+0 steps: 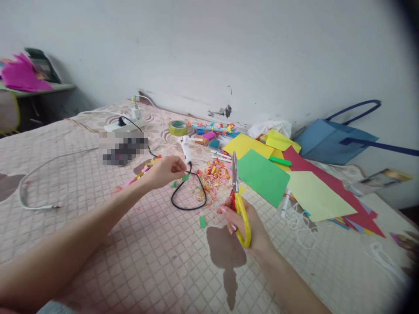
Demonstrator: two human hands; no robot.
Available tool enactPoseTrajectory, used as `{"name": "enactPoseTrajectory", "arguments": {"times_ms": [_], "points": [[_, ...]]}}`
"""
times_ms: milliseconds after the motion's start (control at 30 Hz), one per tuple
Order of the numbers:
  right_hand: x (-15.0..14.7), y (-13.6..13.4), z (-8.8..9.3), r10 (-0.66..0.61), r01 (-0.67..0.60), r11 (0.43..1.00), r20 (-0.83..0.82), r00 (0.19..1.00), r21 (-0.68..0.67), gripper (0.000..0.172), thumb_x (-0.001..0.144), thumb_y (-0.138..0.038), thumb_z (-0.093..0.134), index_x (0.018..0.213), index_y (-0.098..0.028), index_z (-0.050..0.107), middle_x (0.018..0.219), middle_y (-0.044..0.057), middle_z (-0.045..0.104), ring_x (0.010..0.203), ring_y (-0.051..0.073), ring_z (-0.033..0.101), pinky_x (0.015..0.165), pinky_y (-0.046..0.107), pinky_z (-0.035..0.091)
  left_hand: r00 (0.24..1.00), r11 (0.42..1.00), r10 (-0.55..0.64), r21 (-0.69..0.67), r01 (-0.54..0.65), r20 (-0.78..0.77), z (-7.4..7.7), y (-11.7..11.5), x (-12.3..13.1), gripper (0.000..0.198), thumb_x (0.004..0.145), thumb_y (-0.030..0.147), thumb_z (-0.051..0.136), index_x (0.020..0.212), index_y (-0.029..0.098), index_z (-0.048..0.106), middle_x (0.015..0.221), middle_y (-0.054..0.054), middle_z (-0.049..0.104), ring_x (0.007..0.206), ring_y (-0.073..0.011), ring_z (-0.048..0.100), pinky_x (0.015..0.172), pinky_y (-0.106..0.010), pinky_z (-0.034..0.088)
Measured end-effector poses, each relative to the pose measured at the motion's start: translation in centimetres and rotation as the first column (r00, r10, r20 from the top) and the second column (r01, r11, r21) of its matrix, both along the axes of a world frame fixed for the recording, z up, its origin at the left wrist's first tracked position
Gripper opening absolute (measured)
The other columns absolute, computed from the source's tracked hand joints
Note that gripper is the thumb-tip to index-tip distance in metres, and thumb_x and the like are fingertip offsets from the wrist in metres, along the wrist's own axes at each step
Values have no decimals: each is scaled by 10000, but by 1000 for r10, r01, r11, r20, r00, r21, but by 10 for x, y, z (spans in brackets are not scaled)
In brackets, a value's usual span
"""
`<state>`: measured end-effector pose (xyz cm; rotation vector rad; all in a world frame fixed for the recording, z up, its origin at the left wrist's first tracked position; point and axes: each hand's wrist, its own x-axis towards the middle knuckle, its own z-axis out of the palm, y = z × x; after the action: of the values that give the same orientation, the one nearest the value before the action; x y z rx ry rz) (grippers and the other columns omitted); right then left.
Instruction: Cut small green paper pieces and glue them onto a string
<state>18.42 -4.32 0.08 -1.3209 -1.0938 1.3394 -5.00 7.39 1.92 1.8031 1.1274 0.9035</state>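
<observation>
R hand (257, 229) grips scissors (235, 185) R of L hand (165, 171), long axis pointing away; L fingers narrow, nearest green scrap (185, 177), can't tell if held.

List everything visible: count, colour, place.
Scissors: one, yellow and red handles, centre
Glue gun: one, white, centre
Cord: one, black, looped, centre
Paper shreds: many, mixed, centre
Paper sheets: several, mostly green, yellow, red, right
String: one tangle, white, right
Bag: one, blue, far right
Tape roll: one, green, back centre
Small craft items: several, mixed, back centre
Power strip: one, white, back left
Blurred object: one, dark, left
Loose cable: one, white, left
Paper heap: one, magenta, side table
Quilted cover: one, pale, underneath
Left hand: one, bare, near cord; hold unclear
Right hand: one, bare, on scissors
</observation>
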Motion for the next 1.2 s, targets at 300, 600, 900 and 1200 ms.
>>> {"name": "enactPoseTrajectory", "arguments": {"times_ms": [300,600,900,1200], "points": [[3,1,-5,12,-12,999,1,1000,35,262,684,-304,710,778,-197,490,571,-70,490,437,71,440,349,159,365,935,971,163,218,-96,-315,-21,14,-7,79,696,197,576,749,170,628,670,-25,656,635,-164,613,579,-238,416],[6,3,-9,-11,12,1000,-12,1000,16,255,680,-277,712,795,-197,498,650,-53,582,381,39,401,358,168,378,864,889,263,456,-44,-430,0,-6,7,152,781,183,506,870,145,622,932,-91,628,833,-213,580,722,-309,415],[5,2,-10,-19,19,1000,28,999,3,292,687,-368,706,777,-196,488,570,-88,488,352,33,378,327,161,367,783,807,-446,183,561,-434,-3,-62,41,213,708,39,579,876,160,627,865,-36,582,797,-148,554,682,-228,422],[7,6,-12,-15,14,999,18,1000,33,311,676,-374,717,777,-197,482,664,-57,561,356,20,377,326,155,368,757,773,-483,192,605,-441,-21,-61,44,197,651,-32,559,729,148,576,821,-34,561,780,-152,531,690,-242,410]]}}
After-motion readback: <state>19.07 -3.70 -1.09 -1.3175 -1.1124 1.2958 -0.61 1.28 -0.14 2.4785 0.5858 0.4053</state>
